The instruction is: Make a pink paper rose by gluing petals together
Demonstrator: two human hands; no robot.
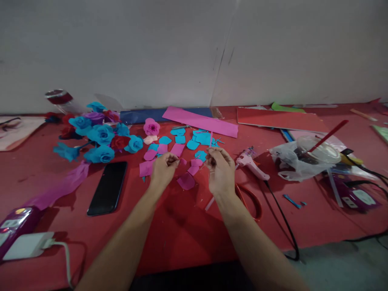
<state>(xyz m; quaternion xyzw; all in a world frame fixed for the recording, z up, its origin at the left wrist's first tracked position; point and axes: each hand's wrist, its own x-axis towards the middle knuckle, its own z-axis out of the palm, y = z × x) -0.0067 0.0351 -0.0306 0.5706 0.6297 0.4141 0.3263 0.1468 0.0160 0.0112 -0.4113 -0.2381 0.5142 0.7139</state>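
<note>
My left hand (163, 169) is closed in a pinch above the red table (182, 230), holding a small pink petal piece (182, 161) at its fingertips. My right hand (220, 171) is closed too, pinching a thin pink strip (211, 139) that sticks upward. Both hands hover over scattered pink petals (186, 182) and blue petals (201, 138) cut from paper. A thin stick (209, 203) lies under my right wrist.
Finished blue paper roses (100, 135) and a pink rose (151, 127) lie at the left. A black phone (108, 188), a pink glue gun (251, 163), red-handled scissors (251, 200), a plastic bag with a lidded cup (306, 157), pink paper sheet (200, 121) and power strips (15, 222) surround them.
</note>
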